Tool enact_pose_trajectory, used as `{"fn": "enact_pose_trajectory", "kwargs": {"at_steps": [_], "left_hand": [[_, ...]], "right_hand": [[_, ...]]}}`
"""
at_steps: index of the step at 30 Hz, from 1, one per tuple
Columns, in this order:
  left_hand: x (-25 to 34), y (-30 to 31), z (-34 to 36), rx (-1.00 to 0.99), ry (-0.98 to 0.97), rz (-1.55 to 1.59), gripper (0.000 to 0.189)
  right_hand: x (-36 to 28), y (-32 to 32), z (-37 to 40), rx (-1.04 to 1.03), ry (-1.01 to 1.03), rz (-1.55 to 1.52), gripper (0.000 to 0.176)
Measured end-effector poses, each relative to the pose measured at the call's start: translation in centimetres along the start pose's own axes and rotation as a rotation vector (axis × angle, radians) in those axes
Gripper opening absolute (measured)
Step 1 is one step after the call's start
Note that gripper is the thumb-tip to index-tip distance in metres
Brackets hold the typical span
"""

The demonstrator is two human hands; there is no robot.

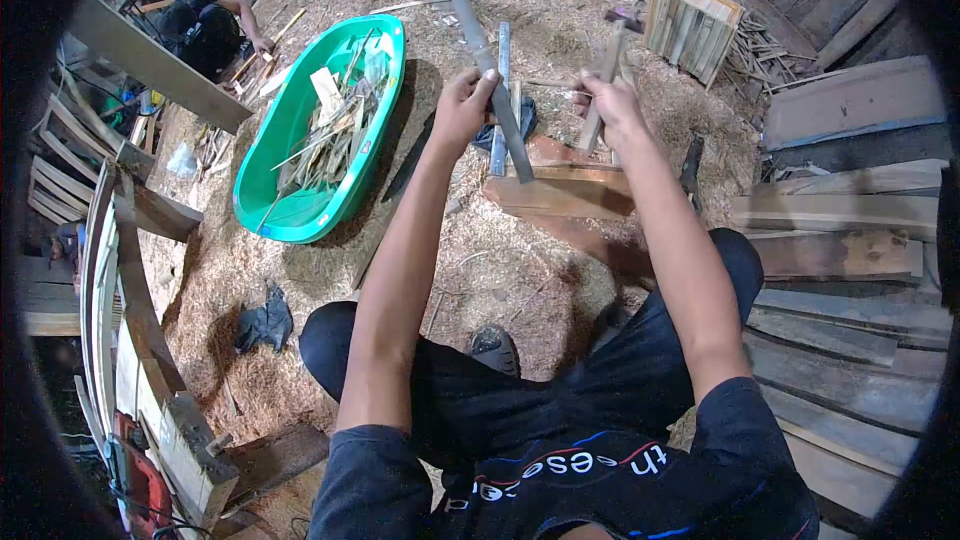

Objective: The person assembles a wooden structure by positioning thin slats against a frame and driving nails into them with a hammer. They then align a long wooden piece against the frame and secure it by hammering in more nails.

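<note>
My left hand [466, 108] is closed around a long, flat grey bar [513, 140]. The bar slants down to the top of a brown wooden block [565, 197] in front of my feet, and its upper part is blurred. In my right hand [612, 108], closed as well, is a light wooden stick [608, 60], held nearly upright over the right part of the block. Between my hands, a narrow pale straight strip [503, 50] stands behind the grey bar. A dark cloth-like item [520, 125] lies behind the block.
A green plastic tub [255, 190] of wood scraps stands left on sawdust. A slatted wooden box [692, 25] sits at back right. Planks [850, 305] line the right side; curved boards and a red-handled tool [150, 485] are at left. Another person [205, 25] crouches at far left.
</note>
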State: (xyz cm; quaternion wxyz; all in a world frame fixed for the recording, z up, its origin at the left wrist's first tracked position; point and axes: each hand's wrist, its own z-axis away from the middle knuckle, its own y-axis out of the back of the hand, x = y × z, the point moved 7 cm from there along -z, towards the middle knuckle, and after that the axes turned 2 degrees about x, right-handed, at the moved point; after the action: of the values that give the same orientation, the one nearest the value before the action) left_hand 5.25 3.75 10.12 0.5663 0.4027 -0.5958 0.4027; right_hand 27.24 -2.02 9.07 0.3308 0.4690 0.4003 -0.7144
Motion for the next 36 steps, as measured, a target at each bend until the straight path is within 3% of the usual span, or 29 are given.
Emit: {"fn": "enact_pose_trajectory", "kwargs": {"at_steps": [4, 9, 14, 19, 22, 25, 28, 32, 35, 36], "left_hand": [[-1.8, -1.8, -0.5, -0.092, 0.047, 0.005, 0.032], [-2.1, -3.8, 0.9, -0.155, 0.092, 0.026, 0.029], [-3.9, -5.4, 1.1, -0.246, 0.016, -0.028, 0.030], [-3.2, -5.9, 3.4, -0.380, 0.199, 0.064, 0.030], [-4.6, -4.4, 2.2, -0.310, 0.120, -0.041, 0.027], [-4.7, -3.0, 1.4, -0.250, 0.158, -0.109, 0.034], [-4.3, -2.9, 0.9, -0.237, 0.162, -0.089, 0.033], [-4.4, -3.4, 0.9, -0.228, 0.134, -0.215, 0.029], [-4.2, -2.8, 0.9, -0.190, 0.022, -0.487, 0.029], [-4.2, -1.9, 0.9, -0.078, -0.031, -0.457, 0.030]], "right_hand": [[1.7, -1.3, -0.3, -0.148, -0.025, 0.037, 0.014], [0.4, -1.9, -0.2, -0.170, 0.186, 0.150, 0.023], [0.4, -2.2, -1.0, -0.123, 0.225, 0.045, 0.030], [1.1, -1.4, -2.3, -0.027, 0.232, 0.057, 0.028], [1.6, -1.0, -2.8, 0.015, 0.181, 0.076, 0.022], [1.8, -2.2, -0.7, -0.134, 0.055, -0.057, 0.016], [3.2, -2.7, -0.8, -0.184, 0.075, 0.076, 0.012], [3.8, -2.8, -1.2, -0.208, 0.174, 0.433, 0.022], [3.3, -3.0, -0.4, -0.080, 0.149, 0.432, 0.026], [3.9, -2.9, -0.9, -0.072, 0.129, 0.380, 0.025]]}}
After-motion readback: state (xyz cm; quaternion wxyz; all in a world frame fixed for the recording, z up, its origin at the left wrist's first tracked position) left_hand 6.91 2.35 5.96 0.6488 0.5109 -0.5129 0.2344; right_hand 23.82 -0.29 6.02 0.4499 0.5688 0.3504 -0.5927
